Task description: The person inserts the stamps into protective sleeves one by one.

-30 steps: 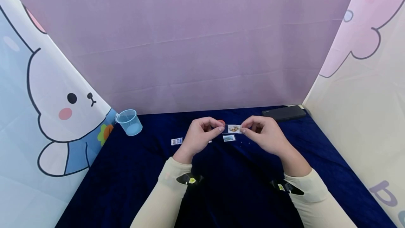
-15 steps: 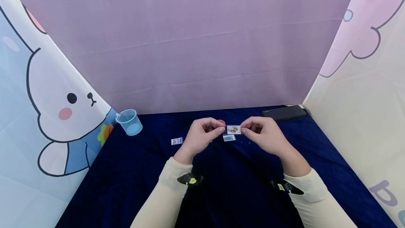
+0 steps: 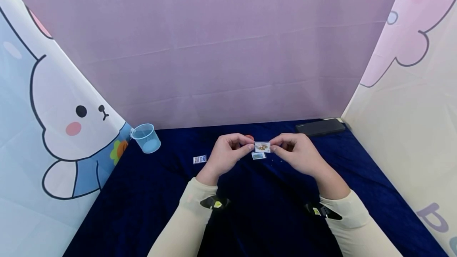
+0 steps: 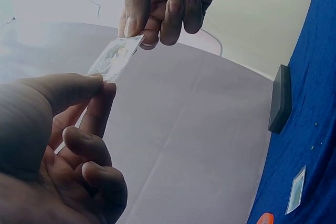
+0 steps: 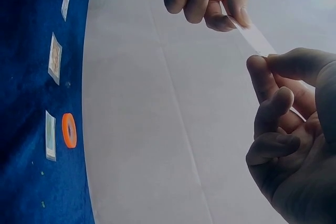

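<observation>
Between my hands, above the dark blue cloth, is a small picture card [image 3: 262, 147] with a white border and a clear, shiny covering. My left hand [image 3: 228, 154] pinches its left end between thumb and forefinger. The opposite end is pinched the same way by my right hand [image 3: 299, 154]. In the left wrist view the card [image 4: 114, 59] looks tilted and catches the light; the right wrist view shows it nearly edge-on. A similar card with a blue-green picture [image 3: 258, 156] lies on the cloth just below it. My left hand hides another card [image 5: 55, 59], which appears in the right wrist view.
An orange ring-shaped roll [image 5: 69, 130] lies behind the cards. Further left is one more card [image 3: 199, 159]. A light blue see-through cup [image 3: 147, 140] stands at the back left, and a flat black case [image 3: 320, 127] at the back right. Tiny scraps [image 3: 276, 161] dot the cloth.
The held card has shifted slightly left and down, with my right hand moving along with it. My left hand has barely moved, and the things on the cloth stay put.
</observation>
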Tool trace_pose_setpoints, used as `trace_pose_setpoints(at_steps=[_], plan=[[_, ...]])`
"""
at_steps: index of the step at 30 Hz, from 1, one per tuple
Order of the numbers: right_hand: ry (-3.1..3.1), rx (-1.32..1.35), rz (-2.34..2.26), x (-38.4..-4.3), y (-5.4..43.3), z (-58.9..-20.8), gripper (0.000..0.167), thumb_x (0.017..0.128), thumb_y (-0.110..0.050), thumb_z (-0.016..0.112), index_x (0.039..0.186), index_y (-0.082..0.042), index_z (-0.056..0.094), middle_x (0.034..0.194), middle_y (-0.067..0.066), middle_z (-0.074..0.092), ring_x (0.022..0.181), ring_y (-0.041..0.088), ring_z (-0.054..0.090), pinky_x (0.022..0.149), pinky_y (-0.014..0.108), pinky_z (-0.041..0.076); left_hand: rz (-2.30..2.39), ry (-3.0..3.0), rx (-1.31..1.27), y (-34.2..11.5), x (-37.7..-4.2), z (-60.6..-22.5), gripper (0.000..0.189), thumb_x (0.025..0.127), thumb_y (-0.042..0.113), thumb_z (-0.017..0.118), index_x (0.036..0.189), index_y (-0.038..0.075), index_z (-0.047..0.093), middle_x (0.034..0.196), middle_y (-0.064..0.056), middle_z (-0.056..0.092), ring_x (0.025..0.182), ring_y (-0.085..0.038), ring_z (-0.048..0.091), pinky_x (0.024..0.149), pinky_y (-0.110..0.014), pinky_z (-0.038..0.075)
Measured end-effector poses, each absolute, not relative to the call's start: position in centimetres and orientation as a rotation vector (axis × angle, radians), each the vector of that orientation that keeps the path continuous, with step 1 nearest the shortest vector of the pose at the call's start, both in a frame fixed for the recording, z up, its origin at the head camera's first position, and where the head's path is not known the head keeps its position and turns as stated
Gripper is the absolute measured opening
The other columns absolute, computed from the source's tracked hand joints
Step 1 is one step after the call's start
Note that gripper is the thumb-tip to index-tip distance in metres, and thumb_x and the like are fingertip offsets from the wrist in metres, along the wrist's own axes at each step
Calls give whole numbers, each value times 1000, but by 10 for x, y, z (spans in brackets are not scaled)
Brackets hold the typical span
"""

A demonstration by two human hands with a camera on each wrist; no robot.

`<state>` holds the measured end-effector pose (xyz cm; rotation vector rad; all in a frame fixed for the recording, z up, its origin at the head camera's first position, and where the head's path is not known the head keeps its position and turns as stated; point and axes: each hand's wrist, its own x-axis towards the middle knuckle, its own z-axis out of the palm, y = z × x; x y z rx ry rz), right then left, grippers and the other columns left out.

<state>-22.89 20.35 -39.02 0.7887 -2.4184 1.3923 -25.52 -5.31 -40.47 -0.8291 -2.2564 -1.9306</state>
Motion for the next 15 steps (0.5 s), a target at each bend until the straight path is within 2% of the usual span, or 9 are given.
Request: trace_pose_setpoints(at_steps=[5, 12, 15], plan=[[-2409, 802, 1396, -230, 203, -392, 10, 97, -9, 76, 100, -18, 80, 68, -2, 59, 53, 12, 47, 47, 27, 39, -1947, -2252, -842, -53, -255, -405, 9, 95, 11, 79, 102, 5, 80, 118, -18, 75, 87, -23, 67, 69, -23, 52], [-2428, 782, 1411, -231, 202, -392, 8, 97, -9, 76, 97, -17, 79, 68, 1, 58, 53, 12, 47, 47, 27, 38, -1931, -2268, -846, -52, -255, -405, 9, 95, 10, 79, 102, 5, 81, 115, -4, 76, 91, -20, 69, 71, -24, 54], [-2443, 769, 1418, -230, 202, -392, 9, 97, -10, 76, 96, -18, 78, 69, 2, 59, 53, 13, 48, 47, 27, 38, -1929, -2272, -852, -53, -254, -404, 8, 96, 10, 79, 102, 6, 81, 116, -5, 76, 90, -21, 69, 72, -25, 54]])
